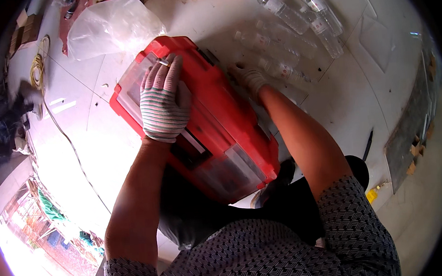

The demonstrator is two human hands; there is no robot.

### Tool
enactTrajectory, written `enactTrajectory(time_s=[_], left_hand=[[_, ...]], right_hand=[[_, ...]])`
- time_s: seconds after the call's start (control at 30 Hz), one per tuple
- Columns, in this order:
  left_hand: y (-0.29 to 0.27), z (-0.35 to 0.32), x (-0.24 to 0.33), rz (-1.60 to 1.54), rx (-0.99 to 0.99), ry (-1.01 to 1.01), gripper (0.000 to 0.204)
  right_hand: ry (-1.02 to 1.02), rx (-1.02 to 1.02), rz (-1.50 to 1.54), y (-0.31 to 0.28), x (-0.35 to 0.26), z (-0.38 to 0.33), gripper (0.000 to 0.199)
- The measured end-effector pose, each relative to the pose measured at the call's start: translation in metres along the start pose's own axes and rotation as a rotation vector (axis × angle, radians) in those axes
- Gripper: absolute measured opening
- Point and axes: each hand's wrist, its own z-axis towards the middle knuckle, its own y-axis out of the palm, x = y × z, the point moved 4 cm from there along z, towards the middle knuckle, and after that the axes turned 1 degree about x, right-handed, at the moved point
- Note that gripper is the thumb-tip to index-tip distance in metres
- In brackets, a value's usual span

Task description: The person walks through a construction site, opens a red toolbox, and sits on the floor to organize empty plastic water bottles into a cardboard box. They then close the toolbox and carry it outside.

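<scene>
Your gloved hands were on and beside a red toolbox at the middle of the frame.

Your left hand [164,98] lay flat on the lid of the red toolbox [214,113], fingers spread narrow, with a cigarette [163,62] between two fingertips. Your right hand [250,78] rested at the box's upper right side; whether it gripped anything, you could not tell. Clear plastic bottles [299,17] lay on the white floor [341,93] at upper right, and a clear plastic bag [108,28] sat at upper left.
</scene>
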Motion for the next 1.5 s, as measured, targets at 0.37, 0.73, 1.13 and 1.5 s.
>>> enactTrajectory(time_s=[0.37,0.73,1.13,1.5], left_hand=[[-0.001,-0.005,-0.008,0.033,0.018,0.005,0.051],[-0.001,-0.004,-0.006,0.016,0.006,-0.019,0.051],[-0.001,-0.005,-0.007,0.010,0.018,-0.011,0.051],[-0.002,-0.002,-0.004,0.021,0.010,-0.001,0.051]], right_hand=[[0.185,-0.148,-0.361,0.053,0.029,0.081,0.034],[0.345,0.169,1.064,0.015,-0.101,-0.001,0.027],[0.005,0.145,0.461,-0.003,-0.138,-0.012,0.044],[-0.175,-0.151,0.451,0.014,-0.126,-0.007,0.052]])
